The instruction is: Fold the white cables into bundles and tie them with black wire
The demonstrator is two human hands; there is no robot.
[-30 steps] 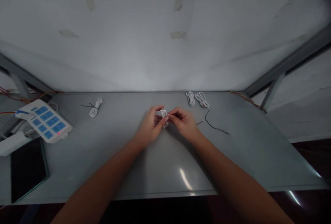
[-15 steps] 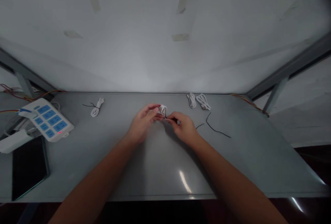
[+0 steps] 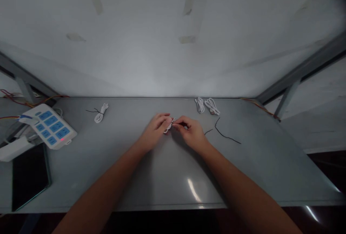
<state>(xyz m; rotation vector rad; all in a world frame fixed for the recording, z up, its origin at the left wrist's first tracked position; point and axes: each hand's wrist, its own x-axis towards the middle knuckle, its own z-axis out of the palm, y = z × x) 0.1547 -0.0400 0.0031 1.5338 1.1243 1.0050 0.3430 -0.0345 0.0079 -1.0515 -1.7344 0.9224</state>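
Note:
A small coil of white cable sits between my two hands, just above the grey metal table. My left hand pinches the coil's near side between thumb and fingers. My right hand comes in from the other side, its fingertips closed on a thin black wire that runs from the coil. The two hands nearly touch, and they hide much of the coil.
Further white coils lie along the table's far edge, and loose black wire lies to the right. A blue-and-white power strip, white power bank and dark tablet sit at left.
The white coil has dropped lower and now lies flatter between my hands. My hands have moved closer together, and my left hand has shifted to the right.

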